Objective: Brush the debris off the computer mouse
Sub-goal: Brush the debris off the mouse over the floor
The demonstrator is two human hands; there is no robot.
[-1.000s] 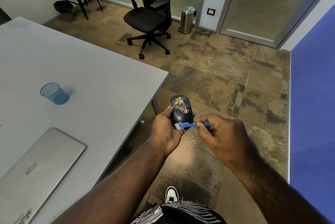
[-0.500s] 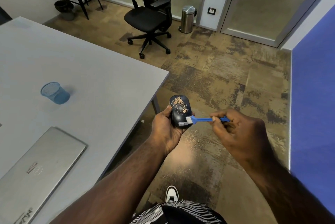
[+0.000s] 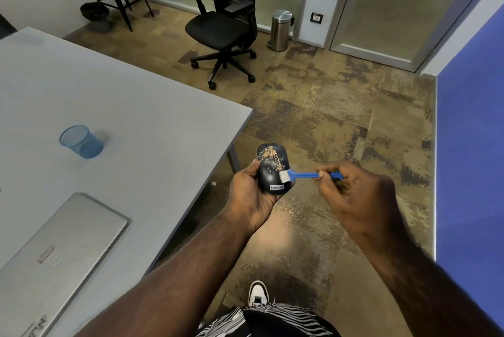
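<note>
On our left, a grey table [image 3: 136,107] carries a closed silver laptop [image 3: 62,255] near us and a blue mesh cup [image 3: 81,141] farther off. Far across the carpet, we see a black office chair [image 3: 223,26], a steel bin [image 3: 281,30], and what may be a plant behind.

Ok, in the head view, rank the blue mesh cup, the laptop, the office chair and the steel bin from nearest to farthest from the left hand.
1. Blue mesh cup, on the table left of the left hand.
2. Laptop, at the table's near left edge; close to the cup's distance, hard to separate.
3. Office chair, beyond the table.
4. Steel bin, by the far wall.
</note>
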